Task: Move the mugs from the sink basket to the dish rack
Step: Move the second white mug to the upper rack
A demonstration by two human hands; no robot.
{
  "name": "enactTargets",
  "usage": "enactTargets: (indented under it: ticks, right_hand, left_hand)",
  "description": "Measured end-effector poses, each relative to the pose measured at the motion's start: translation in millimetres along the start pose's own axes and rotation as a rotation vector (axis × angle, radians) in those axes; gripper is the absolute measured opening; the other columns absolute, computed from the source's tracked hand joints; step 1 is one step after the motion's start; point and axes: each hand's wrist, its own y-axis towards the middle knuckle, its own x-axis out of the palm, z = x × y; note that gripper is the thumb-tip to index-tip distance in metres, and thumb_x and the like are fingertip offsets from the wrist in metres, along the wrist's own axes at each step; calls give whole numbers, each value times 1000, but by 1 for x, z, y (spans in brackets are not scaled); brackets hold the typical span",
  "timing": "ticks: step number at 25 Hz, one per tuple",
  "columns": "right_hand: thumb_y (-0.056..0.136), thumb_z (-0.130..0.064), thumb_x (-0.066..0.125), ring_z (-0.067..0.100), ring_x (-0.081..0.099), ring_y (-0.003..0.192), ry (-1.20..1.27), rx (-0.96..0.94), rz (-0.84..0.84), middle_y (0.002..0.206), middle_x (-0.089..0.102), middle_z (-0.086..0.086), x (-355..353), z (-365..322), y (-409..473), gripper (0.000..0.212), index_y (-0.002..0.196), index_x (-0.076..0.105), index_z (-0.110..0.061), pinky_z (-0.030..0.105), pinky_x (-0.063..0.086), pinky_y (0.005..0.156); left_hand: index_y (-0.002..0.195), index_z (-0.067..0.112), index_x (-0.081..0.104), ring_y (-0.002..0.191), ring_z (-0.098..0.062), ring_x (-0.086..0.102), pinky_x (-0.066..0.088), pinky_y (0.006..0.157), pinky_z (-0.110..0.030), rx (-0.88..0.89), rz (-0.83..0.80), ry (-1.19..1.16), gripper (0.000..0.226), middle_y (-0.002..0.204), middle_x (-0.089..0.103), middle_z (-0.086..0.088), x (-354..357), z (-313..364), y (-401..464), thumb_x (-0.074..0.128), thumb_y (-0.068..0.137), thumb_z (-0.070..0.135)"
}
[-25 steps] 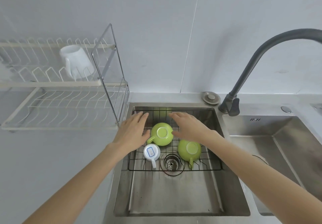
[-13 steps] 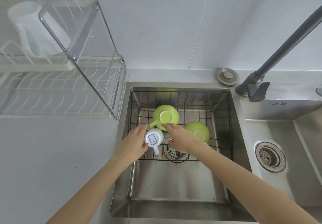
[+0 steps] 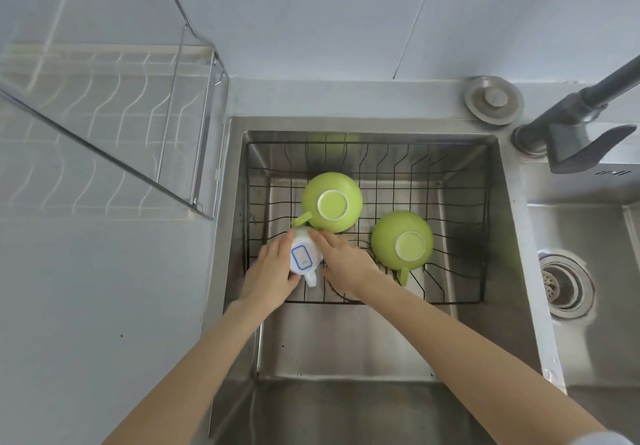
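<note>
One wire basket [image 3: 415, 160], steel sink [image 3: 346, 340], grey counter [image 3: 104, 306]

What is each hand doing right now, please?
Left hand: grips the white mug.
Right hand: open, touching the same mug.

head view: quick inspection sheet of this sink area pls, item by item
surface: steel sink, dark specks on its floor
job's things: rear green mug and right green mug base up, plus white mug, all in the sink basket; dish rack at left, no mug on the part in view
clutter: round metal stopper on the counter behind the sink
grippers: left hand holds the white mug's left side; right hand lays straight fingers against its right side
cables: nothing seen
surroundings: dark faucet, second basin drain
</note>
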Motion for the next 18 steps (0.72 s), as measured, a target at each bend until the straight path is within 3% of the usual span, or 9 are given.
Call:
enactTargets:
  ticks: [9, 14, 18]
  right_hand:
    - [86, -7, 54, 30, 50, 117, 76, -11, 63, 139, 39, 7, 9, 1, 4, 65, 143, 22, -15, 34, 43, 67]
    - [91, -21, 53, 34, 52, 117, 106, -7, 76, 145, 35, 7, -11, 0, -22, 63, 145, 20, -15, 42, 48, 81]
    - [88, -26, 57, 32, 53, 115, 154, -62, 165, 143, 36, 4, -32, 1, -49, 66, 144, 23, -19, 39, 48, 82]
  left_hand:
    - [140, 14, 21, 127, -24, 37, 47, 83, -36, 23, -12, -28, 67, 142, 33, -7, -3, 5, 2, 58, 85, 24]
    - [141, 18, 21, 126, -23, 37, 45, 84, -36, 108, -7, -65, 68, 139, 35, -7, -17, 13, -10, 59, 84, 22]
    - [138, 22, 29, 122, -20, 41, 40, 90, -28, 212, 60, -194, 70, 132, 40, -6, -38, 20, -28, 65, 79, 24]
